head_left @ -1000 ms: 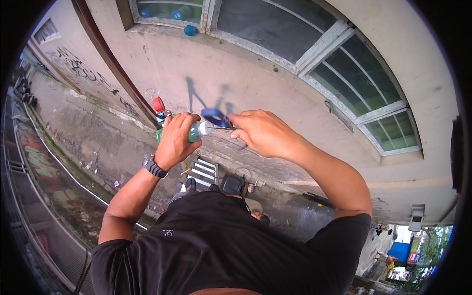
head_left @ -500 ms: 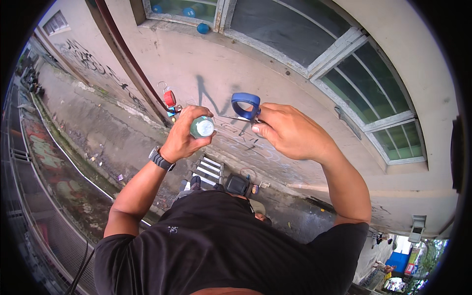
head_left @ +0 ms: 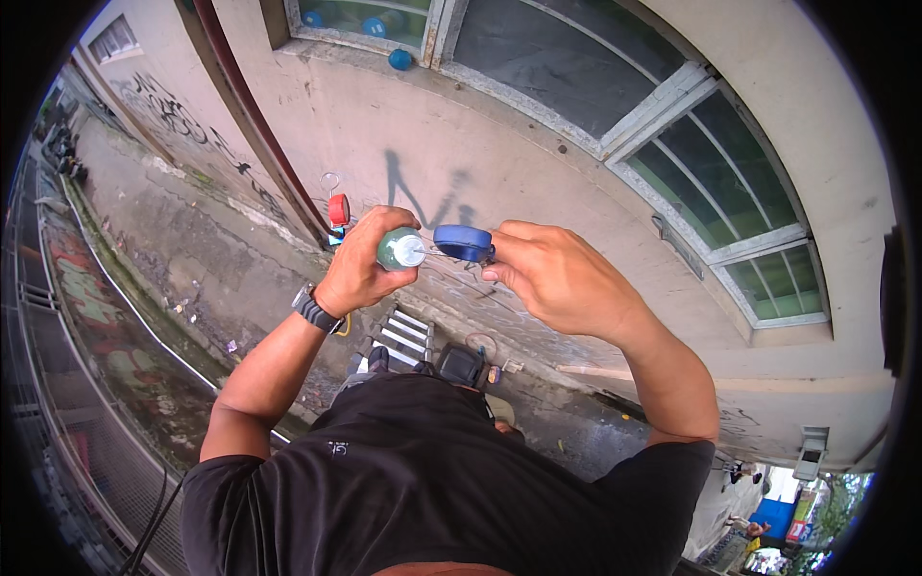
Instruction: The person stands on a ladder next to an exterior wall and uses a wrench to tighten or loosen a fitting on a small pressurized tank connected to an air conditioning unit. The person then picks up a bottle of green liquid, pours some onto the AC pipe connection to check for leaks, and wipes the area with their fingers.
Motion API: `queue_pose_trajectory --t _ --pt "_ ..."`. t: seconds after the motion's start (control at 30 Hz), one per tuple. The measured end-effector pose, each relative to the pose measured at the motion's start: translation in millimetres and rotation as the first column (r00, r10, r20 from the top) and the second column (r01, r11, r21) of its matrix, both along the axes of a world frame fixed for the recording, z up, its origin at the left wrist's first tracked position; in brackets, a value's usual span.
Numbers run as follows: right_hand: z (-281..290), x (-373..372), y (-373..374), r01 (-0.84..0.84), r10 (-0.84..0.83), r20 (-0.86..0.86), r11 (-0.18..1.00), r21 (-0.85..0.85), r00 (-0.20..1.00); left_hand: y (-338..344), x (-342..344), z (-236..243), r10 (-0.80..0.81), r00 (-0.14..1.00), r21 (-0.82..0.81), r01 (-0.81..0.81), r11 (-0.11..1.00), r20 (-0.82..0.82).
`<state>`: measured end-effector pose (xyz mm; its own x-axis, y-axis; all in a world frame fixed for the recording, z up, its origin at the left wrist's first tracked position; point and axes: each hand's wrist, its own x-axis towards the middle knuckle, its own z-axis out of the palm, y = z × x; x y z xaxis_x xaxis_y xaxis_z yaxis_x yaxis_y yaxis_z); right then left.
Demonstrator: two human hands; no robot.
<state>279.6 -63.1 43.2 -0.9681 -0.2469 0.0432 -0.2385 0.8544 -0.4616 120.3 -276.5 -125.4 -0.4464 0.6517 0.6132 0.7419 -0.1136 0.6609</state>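
Note:
My left hand (head_left: 357, 259), closed, holds a small greenish bottle (head_left: 388, 252) around its side, with the white round top turned to the right. My right hand (head_left: 557, 274) is closed on a blue-looped tool (head_left: 463, 243) with a thin metal tip, pinched between thumb and fingers. The tip reaches the bottle's white top and seems to touch it. Whether the tool is a pair of scissors I cannot tell. Part of the bottle is hidden by my left fingers.
A red round gauge with a hook (head_left: 338, 208) hangs beside the dark red pipe (head_left: 252, 106). Below me stand ladder steps (head_left: 403, 331) and a black container (head_left: 461, 365). A blue round object (head_left: 400, 58) sits on the window ledge. The graffitied wall (head_left: 519, 163) faces me.
My right hand has moved left and slightly down, bringing the tool's tip to the bottle's white top. The blue loop has tilted. My left hand still holds the bottle, its top turned more rightward.

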Motion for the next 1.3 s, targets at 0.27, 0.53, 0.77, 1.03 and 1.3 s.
queue_pose_trajectory --t 0.27,0.53,0.77,1.03,1.3 --pt "-2 11 -20 -0.003 0.072 -0.159 0.918 0.396 0.985 -6 4 13 0.053 0.992 -0.189 -0.073 0.979 -0.113" --pt "-8 -7 -6 0.104 -0.102 0.225 0.995 0.005 0.969 -11 6 25 0.117 0.926 -0.228 -0.208 0.951 -0.359" --pt "12 1 -21 0.07 -0.077 0.006 0.93 0.36 0.997 -12 6 35 0.138 0.947 -0.198 -0.2 0.959 -0.29" --pt "24 2 9 0.023 -0.036 0.117 0.994 0.11 0.992 -14 4 16 0.189 0.941 -0.041 -0.208 0.977 -0.281" --pt "-9 20 76 0.404 -0.417 0.055 0.9 0.162 0.907 -19 2 0 0.04 0.992 0.137 -0.023 0.99 -0.12"
